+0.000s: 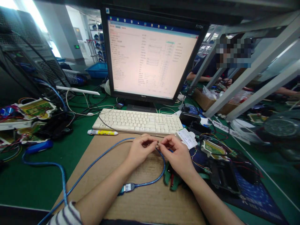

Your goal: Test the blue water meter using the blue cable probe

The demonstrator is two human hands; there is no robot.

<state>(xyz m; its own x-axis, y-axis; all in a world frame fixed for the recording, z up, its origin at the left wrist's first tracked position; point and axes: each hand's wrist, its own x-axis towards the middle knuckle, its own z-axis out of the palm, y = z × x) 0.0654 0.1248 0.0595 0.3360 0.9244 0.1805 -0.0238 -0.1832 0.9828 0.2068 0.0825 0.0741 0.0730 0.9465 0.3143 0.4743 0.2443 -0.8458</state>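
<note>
My left hand (142, 148) and my right hand (174, 151) meet fingertip to fingertip over a brown cardboard sheet (150, 206). Each pinches at something small and dark between them, too small to make out. A blue cable (93, 163) passes under my left hand and loops below both hands. Its labelled USB plug (127, 187) lies on the cardboard beside my left forearm. Green-handled pliers (172, 179) rest partly behind my right wrist. Just beyond my hands is a white keyboard (138, 121), with a yellow pen (102, 132) at its front left edge.
A monitor (152, 56) stands behind the keyboard. Opened circuit housings (38, 109) lie at the left; a white labelled part (187, 138), a black case (223, 175) and a mouse pad (255, 197) are at the right. Behind grey metal bars, another person (211, 67) works.
</note>
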